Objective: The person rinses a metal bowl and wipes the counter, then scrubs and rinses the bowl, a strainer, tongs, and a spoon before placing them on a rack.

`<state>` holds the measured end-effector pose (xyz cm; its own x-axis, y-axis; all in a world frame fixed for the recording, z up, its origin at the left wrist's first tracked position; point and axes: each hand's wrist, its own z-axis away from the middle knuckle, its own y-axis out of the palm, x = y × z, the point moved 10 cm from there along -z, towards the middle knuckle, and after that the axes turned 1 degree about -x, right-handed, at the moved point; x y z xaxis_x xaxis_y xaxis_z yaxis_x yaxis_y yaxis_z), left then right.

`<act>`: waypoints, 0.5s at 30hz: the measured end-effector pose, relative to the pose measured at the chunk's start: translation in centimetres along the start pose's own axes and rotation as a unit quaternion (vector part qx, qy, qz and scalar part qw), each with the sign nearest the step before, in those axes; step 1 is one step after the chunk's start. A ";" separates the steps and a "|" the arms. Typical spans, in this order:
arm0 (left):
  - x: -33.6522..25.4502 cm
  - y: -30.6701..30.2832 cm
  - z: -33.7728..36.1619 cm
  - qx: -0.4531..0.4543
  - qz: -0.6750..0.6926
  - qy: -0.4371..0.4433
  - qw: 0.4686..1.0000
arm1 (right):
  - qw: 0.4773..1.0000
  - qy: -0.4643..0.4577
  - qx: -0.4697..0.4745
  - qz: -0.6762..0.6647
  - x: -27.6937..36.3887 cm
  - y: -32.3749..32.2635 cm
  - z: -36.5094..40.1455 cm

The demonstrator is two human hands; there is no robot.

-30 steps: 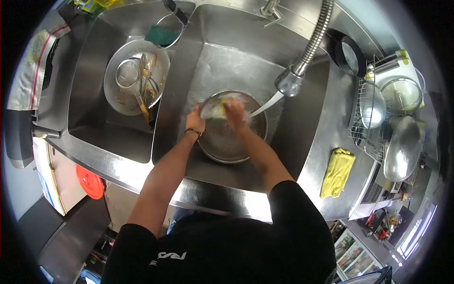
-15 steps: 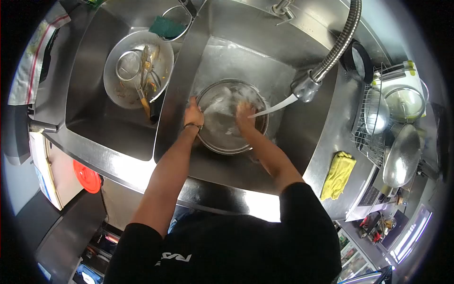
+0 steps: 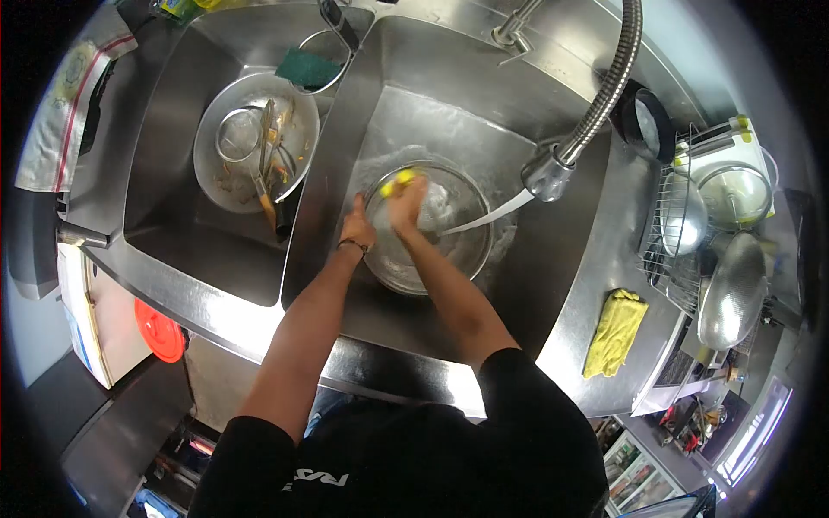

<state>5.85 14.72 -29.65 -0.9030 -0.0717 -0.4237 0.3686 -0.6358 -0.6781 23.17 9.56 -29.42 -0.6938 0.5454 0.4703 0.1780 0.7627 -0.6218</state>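
A round metal strainer or bowl [image 3: 473, 259] lies in the right sink basin, with water running into it from the spray tap [image 3: 547, 173]. My left hand [image 3: 357, 226] grips its left rim, thumb pointing up. Over the upper left part of the bowl, my right hand [image 3: 406, 204] is closed on a yellow sponge [image 3: 397, 181]. The fingers of my right hand are slightly blurred.
In the left basin a large bowl [image 3: 207, 168] holds a small strainer and utensils. A green scouring pad [image 3: 308, 68] rests on a ring-shaped strainer at the divider. To the right are a yellow cloth [image 3: 617, 333] and a dish rack [image 3: 663, 220] with pans.
My right hand has moved left and up across the bowl, and the yellow sponge in it now shows. My left hand stays at the left rim. The view has shifted slightly.
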 end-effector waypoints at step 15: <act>-0.6 -0.1 0.5 0.015 0.045 -0.011 0.999 | 0.981 0.093 0.147 -0.085 4.3 -1.5 -4.4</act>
<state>6.22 14.42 -29.03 -0.8714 -0.1459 -0.4683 0.4417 -0.6484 -0.6200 23.02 12.26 -23.71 -0.5520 0.4932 0.6723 -0.1568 0.7305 -0.6646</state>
